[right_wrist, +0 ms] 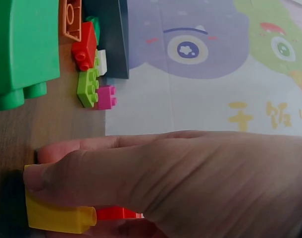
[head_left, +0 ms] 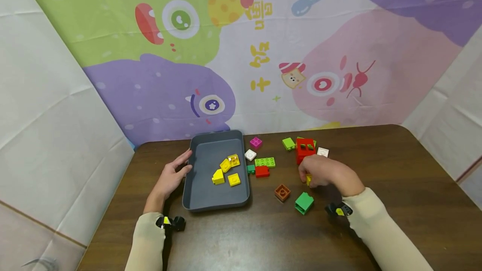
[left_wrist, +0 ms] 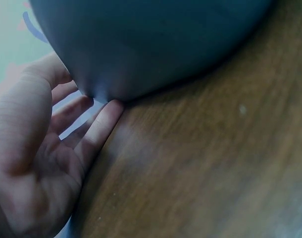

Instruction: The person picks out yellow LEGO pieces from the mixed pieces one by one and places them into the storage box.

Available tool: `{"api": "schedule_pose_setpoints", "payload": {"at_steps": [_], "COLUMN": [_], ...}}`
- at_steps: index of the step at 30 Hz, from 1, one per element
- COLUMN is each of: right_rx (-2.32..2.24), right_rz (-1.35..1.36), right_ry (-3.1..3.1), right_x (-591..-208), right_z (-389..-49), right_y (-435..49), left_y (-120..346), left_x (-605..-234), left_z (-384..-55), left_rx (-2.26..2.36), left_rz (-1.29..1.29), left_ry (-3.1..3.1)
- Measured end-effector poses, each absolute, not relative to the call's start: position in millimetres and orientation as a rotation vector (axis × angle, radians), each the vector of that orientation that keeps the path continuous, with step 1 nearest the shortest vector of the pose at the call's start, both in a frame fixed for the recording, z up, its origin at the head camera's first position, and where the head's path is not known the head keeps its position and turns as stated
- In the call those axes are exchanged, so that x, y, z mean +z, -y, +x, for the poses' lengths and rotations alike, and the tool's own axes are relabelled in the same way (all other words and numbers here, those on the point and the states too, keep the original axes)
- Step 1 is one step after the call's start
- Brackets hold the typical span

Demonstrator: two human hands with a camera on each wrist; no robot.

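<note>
My left hand (head_left: 169, 181) lies against the left side of a dark grey tray (head_left: 216, 205). In the left wrist view its fairly straight fingers (left_wrist: 102, 121) touch the tray's outer wall (left_wrist: 141, 54). Inside the tray are several yellow bricks (head_left: 234, 179). Over the table on the right, my right hand (head_left: 324, 170) pinches another yellow brick (right_wrist: 59, 215) between thumb and fingers. Just beyond that hand stands a red brick (head_left: 305, 145), its near part covered by the hand. A green brick (head_left: 304, 203) sits nearer to me.
Between tray and right hand lie a brown brick (head_left: 282, 193), a small red brick (head_left: 262, 171), a light green brick (head_left: 265, 162), a white piece (head_left: 250, 155) and a magenta brick (head_left: 256, 142). Another light green brick (head_left: 288, 144) and white piece (head_left: 322, 152) lie near the table's back edge.
</note>
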State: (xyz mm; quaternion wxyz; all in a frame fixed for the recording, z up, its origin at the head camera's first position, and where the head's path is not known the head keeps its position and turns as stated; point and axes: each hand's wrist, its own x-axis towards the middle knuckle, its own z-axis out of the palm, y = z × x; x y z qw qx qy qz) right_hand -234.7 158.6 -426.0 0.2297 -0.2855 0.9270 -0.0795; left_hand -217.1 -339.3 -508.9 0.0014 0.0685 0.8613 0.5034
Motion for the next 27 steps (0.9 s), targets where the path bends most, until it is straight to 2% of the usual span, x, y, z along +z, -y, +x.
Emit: {"api": "schedule_pose_setpoints", "payload": {"at_steps": [4, 10, 13, 19, 27], "right_rx": [-0.208, -0.219, -0.241, -0.23, -0.334], "right_rz": [-0.802, -0.848, -0.881, -0.923, -0.98], "right_ry": [-2.56, -2.596, -2.597, -2.591, -2.627], "right_x": [-432.0, -497.5, -514.2, -493.2, -418.7], "right_z": [-238.8, -279.6, -289.1, -278.4, -238.1], "right_y": [-160.7, -181.6, -188.3, -185.9, -167.1], "left_y": [336.6, 336.5, 335.8, 335.0, 335.3], "left_x": [-505.3, -506.2, -505.3, -502.7, -502.4], "left_z": [-215.1, -215.6, -214.9, -213.7, -213.5], "left_rx": [1.576, 1.602, 1.616, 1.621, 1.614], "left_rz": [0.173, 0.181, 0.185, 0.178, 0.176], "left_ry": [-2.692, -2.689, -2.683, -2.67, -2.676]}}
